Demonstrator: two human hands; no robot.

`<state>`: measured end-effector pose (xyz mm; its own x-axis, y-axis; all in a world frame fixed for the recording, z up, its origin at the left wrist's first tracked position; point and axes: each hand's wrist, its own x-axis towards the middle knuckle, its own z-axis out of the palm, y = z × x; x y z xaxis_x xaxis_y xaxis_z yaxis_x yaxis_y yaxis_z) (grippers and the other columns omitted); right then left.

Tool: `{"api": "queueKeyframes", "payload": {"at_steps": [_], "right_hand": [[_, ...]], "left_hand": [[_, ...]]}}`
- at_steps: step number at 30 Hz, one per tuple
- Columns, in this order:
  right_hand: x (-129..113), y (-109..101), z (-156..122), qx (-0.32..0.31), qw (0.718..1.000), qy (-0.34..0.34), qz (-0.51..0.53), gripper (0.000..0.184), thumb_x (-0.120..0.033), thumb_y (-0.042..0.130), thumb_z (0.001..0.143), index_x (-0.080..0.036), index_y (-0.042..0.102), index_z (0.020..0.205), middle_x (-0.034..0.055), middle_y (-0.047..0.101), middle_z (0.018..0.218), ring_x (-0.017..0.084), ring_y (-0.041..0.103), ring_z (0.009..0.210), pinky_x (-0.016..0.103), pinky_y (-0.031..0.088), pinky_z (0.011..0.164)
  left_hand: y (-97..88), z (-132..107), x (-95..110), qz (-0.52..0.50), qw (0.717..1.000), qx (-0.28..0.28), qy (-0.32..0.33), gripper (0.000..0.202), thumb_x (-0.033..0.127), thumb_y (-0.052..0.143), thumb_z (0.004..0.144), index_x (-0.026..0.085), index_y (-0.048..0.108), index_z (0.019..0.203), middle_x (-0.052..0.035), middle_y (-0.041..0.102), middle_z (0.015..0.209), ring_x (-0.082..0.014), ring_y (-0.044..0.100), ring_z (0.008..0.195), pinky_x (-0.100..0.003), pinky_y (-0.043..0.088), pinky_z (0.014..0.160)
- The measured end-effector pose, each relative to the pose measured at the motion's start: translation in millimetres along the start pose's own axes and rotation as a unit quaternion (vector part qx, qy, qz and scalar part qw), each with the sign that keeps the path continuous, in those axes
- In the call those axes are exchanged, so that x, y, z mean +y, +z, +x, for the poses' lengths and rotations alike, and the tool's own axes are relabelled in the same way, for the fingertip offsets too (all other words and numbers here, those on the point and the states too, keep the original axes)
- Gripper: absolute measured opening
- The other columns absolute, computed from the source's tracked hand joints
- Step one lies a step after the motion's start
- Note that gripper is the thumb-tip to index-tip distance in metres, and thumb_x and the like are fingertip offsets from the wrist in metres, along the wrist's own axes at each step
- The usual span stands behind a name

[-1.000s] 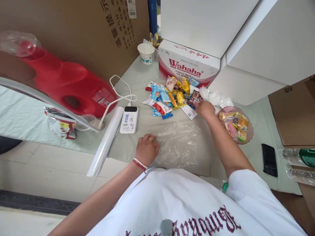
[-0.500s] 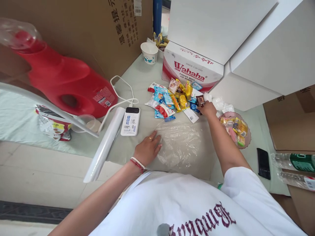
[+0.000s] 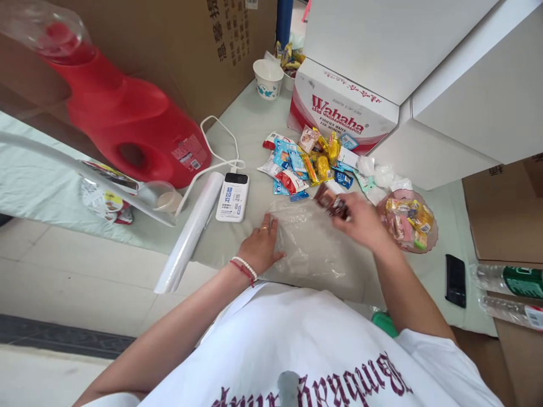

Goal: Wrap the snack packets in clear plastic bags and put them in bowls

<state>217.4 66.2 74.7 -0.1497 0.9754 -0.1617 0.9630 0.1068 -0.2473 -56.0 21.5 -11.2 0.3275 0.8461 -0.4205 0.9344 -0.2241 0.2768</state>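
Observation:
A brown snack packet [image 3: 330, 200] is held in the fingers of my right hand [image 3: 360, 220], raised over the far right part of a clear plastic bag [image 3: 311, 249]. That bag lies flat on the pale green cloth. My left hand [image 3: 259, 244] rests with fingers spread at the bag's left edge, touching it. Just beyond the bag is a loose heap of wrapped snacks [image 3: 297, 164] in blue, red, white and yellow. To the right of my right hand stands a pink glass bowl [image 3: 431, 240] with more wrapped snacks in it.
Left of my left hand lie a white power bank [image 3: 232, 203] with a cable and a clear plastic roll [image 3: 189, 237]. A red jug [image 3: 144, 118] stands behind them. A Wahaba box [image 3: 339, 107] backs the heap. A black phone [image 3: 455, 280] and plastic bottles [image 3: 521, 281] are at right.
My right hand has drawn the brown packet out of the heap, towards me, over the bag. My left hand stays at the bag's edge. The camera view has shifted slightly.

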Motion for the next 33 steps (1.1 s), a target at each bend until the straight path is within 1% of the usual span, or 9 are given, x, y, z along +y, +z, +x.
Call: {"api": "queueKeyframes", "payload": {"at_steps": [3, 6, 12, 16, 20, 24, 27, 29, 33], "right_hand": [[-40, 33, -24, -0.092, 0.994, -0.057, 0.011, 0.048, -0.028, 0.066, 0.084, -0.022, 0.062, 0.132, 0.0119, 0.064, 0.12, 0.027, 0.066, 0.096, 0.034, 0.051, 0.078], [-52, 72, -31, -0.142, 0.988, -0.065, 0.0, 0.049, -0.021, 0.061, 0.087, -0.02, 0.06, 0.136, 0.0143, 0.061, 0.129, 0.03, 0.065, 0.106, 0.037, 0.054, 0.082], [-7, 106, -79, -0.064, 0.971, -0.168, 0.156, 0.077, -0.035, 0.068, 0.094, -0.027, 0.032, 0.162, 0.0173, 0.034, 0.164, 0.033, 0.04, 0.149, 0.052, 0.044, 0.117], [24, 125, -129, -0.031, 0.961, -0.201, 0.189, 0.063, -0.044, 0.073, 0.092, -0.027, 0.052, 0.149, 0.0172, 0.046, 0.157, 0.034, 0.046, 0.143, 0.059, 0.044, 0.116], [37, 135, -144, -0.022, 0.963, -0.144, 0.228, 0.022, -0.028, 0.059, 0.097, -0.028, 0.075, 0.113, 0.0106, 0.06, 0.142, 0.032, 0.057, 0.129, 0.056, 0.052, 0.105], [36, 114, -128, -0.036, 0.934, -0.111, 0.338, 0.02, -0.033, 0.059, 0.097, -0.03, 0.077, 0.106, 0.0086, 0.07, 0.124, 0.028, 0.066, 0.113, 0.05, 0.055, 0.099], [38, 93, -105, -0.051, 0.914, -0.056, 0.398, 0.021, -0.042, 0.061, 0.097, -0.028, 0.075, 0.1, 0.0062, 0.073, 0.1, 0.022, 0.068, 0.092, 0.04, 0.057, 0.088], [41, 86, -87, -0.077, 0.894, 0.006, 0.442, 0.026, -0.05, 0.063, 0.094, -0.025, 0.072, 0.093, 0.0028, 0.069, 0.082, 0.019, 0.064, 0.073, 0.034, 0.056, 0.073], [50, 81, -50, -0.19, 0.859, 0.13, 0.457, 0.032, -0.053, 0.061, 0.089, -0.022, 0.063, 0.083, -0.0002, 0.063, 0.069, 0.015, 0.056, 0.056, 0.028, 0.048, 0.056]], "left_hand": [[2.3, -5, -3, 0.004, 1.0, 0.003, 0.007, 0.093, 0.046, 0.075, 0.086, 0.012, 0.033, 0.162, -0.0249, 0.014, 0.174, -0.0406, 0.062, 0.13, -0.044, 0.059, 0.091], [9.9, -13, -14, -0.001, 1.0, 0.03, 0.008, 0.084, 0.05, 0.066, 0.09, 0.013, 0.037, 0.16, -0.0228, 0.02, 0.173, -0.0374, 0.065, 0.127, -0.041, 0.061, 0.087], [29.4, -23, -36, -0.012, 0.991, 0.132, -0.012, 0.06, 0.047, 0.041, 0.101, 0.018, 0.054, 0.151, -0.0196, 0.047, 0.161, -0.038, 0.069, 0.116, -0.048, 0.06, 0.083], [37.4, -29, -47, -0.025, 0.972, 0.228, 0.047, 0.046, 0.034, 0.051, 0.099, 0.03, 0.063, 0.143, -0.0161, 0.053, 0.158, -0.0407, 0.058, 0.134, -0.062, 0.045, 0.109], [35.4, -31, -62, -0.081, 0.951, 0.109, 0.279, 0.042, 0.027, 0.053, 0.097, 0.041, 0.068, 0.133, -0.0039, 0.065, 0.148, -0.0292, 0.052, 0.144, -0.059, 0.021, 0.128], [28.0, -29, -72, -0.099, 0.928, 0.015, 0.36, 0.066, 0.054, 0.07, 0.085, 0.028, 0.059, 0.145, -0.0146, 0.051, 0.159, -0.0344, 0.042, 0.152, -0.06, 0.011, 0.13], [26.2, -26, -73, -0.128, 0.929, 0.034, 0.346, 0.044, 0.05, 0.068, 0.087, 0.027, 0.071, 0.124, -0.0137, 0.06, 0.15, -0.0335, 0.047, 0.148, -0.057, 0.02, 0.129], [27.0, -22, -68, -0.184, 0.933, 0.072, 0.302, 0.024, 0.041, 0.056, 0.095, 0.025, 0.074, 0.1, -0.0123, 0.074, 0.124, -0.0289, 0.062, 0.129, -0.05, 0.039, 0.119], [29.2, -2, -47, -0.255, 0.949, 0.183, 0.04, 0.034, 0.043, 0.043, 0.099, 0.023, 0.061, 0.079, -0.0063, 0.067, 0.075, -0.0224, 0.064, 0.077, -0.036, 0.052, 0.079]]}}
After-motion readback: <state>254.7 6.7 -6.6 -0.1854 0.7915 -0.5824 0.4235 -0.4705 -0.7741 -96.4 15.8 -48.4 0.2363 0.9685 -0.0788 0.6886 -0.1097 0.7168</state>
